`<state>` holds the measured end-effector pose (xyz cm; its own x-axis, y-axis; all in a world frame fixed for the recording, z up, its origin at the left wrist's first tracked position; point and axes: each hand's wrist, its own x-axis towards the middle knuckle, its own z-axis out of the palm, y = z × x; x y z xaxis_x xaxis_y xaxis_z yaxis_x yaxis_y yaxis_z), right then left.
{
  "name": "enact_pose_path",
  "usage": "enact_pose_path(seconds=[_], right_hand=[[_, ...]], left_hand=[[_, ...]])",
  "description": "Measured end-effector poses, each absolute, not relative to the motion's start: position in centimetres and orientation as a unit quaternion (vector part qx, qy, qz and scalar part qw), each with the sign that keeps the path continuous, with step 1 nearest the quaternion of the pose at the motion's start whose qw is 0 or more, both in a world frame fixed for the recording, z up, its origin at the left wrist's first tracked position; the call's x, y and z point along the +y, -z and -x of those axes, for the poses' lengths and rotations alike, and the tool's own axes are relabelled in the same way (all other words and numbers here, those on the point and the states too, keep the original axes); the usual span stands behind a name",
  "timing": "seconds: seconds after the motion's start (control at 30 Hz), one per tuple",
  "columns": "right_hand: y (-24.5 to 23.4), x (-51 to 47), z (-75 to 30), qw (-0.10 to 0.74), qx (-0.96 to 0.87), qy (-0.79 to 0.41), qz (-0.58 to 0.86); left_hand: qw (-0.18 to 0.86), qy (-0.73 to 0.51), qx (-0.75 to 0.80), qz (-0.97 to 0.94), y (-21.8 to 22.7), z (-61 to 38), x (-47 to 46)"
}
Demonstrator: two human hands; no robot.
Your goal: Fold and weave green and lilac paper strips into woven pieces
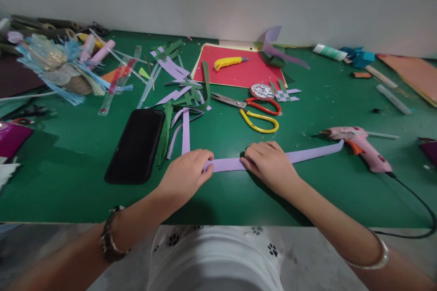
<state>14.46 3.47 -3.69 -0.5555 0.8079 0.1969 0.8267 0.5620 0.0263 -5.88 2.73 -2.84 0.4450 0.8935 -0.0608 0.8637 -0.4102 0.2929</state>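
Most of the view is taken up by a green table. Near its front edge, a long purple paper strip is stretched out, its long axis laid left to right; the right-hand part is angled slightly away from the body, and its upturned tip is pointed at a pink glue gun. Its left end is pinched in the grip of the left hand, between thumb and fingers. Farther along, it is grasped by the right hand, under which its middle is hidden. Whether it is joined to the purple strip running up from the left hand cannot be told.

Beyond the hands, red paper is stacked on paler sheets. To its left, purple and green paper scraps are heaped. A black smartphone is set left of the left hand. The way past the strip's right tip is blocked by the glue gun. Red-and-yellow-handled scissors are laid open before the stack, on which a yellow utility knife is placed. The scissors' red handle is met by a patterned disc, beside which a small woven paper piece is seen.
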Motion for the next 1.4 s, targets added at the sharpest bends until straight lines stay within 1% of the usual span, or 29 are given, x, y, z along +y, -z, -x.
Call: enact_pose_path(seconds=[0.17,0.33,0.5,0.63,0.87,1.1,1.23,1.4], right_hand=[[2.9,2.9,-13.3,0.077,-0.874,0.054,0.477],[2.9,2.3,-11.3,0.1,-0.87,0.001,0.483],[3.5,2.5,-10.9,0.119,-0.863,-0.008,0.492],[3.9,2.8,-11.1,0.121,-0.863,-0.014,0.491],[4.0,3.1,-11.1,0.126,-0.864,-0.043,0.486],[4.2,3.1,-11.1,0.125,-0.861,-0.04,0.491],[4.2,3.1,-11.1,0.132,-0.862,-0.031,0.488],[4.3,3.1,-11.2,0.118,-0.867,-0.032,0.483]], left_hand=[[0.132,-0.077,0.506,-0.849,3.3,6.0,2.7],[0.122,-0.098,0.492,-0.856,3.8,6.4,2.5],[0.117,-0.15,0.473,-0.86,4.0,6.7,2.0],[0.07,-0.182,0.458,-0.867,3.9,6.8,1.9],[-0.037,-0.158,0.354,-0.921,3.8,7.7,1.1],[0.018,-0.095,0.354,-0.93,3.5,8.7,-0.6],[0.022,-0.097,0.359,-0.928,3.4,8.6,-0.9],[0.021,-0.103,0.366,-0.925,3.3,8.1,-1.1]])
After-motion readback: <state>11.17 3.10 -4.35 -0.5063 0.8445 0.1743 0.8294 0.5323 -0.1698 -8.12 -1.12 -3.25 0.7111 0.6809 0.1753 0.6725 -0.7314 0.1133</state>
